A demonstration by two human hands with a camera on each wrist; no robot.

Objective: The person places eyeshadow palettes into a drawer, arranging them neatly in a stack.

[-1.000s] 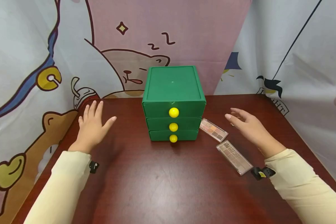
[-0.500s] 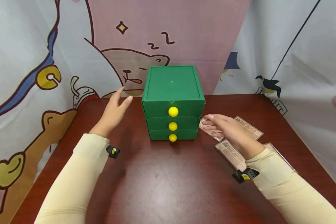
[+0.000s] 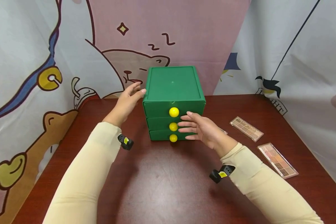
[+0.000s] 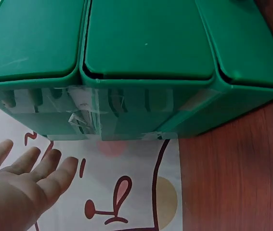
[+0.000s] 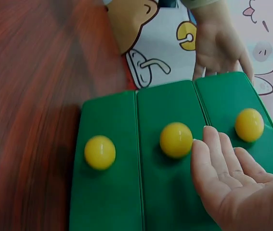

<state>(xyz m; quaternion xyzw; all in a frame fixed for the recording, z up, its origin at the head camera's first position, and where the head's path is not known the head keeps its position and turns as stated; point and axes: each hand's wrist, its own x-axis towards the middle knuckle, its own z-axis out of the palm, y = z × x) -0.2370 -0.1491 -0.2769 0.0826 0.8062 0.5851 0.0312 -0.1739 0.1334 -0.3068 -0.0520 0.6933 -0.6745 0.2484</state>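
Note:
A green three-drawer box (image 3: 172, 84) with round yellow knobs stands at the back of the table, its drawers closed. My left hand (image 3: 125, 104) hovers beside the box's upper left side; in the left wrist view the fingers (image 4: 59, 178) appear apart from the wall. In front of the drawers, right of the knobs, is my right hand (image 3: 205, 129), fingers extended and holding nothing. Its fingertips come close to the middle knob (image 5: 176, 140); contact cannot be made out. In the head view this hand hides part of the lower drawers.
On the right of the table lie two clear-lidded eyeshadow palettes (image 3: 246, 128) apart from each other. A corner of another palette (image 3: 223, 131) shows behind my right hand. A printed cloth (image 3: 210, 37) hangs behind the dark red table (image 3: 162, 186).
My left hand has moved right, from the table's left side to the box. The right hand has swept left, off the palettes to the drawer fronts, uncovering palettes on the right.

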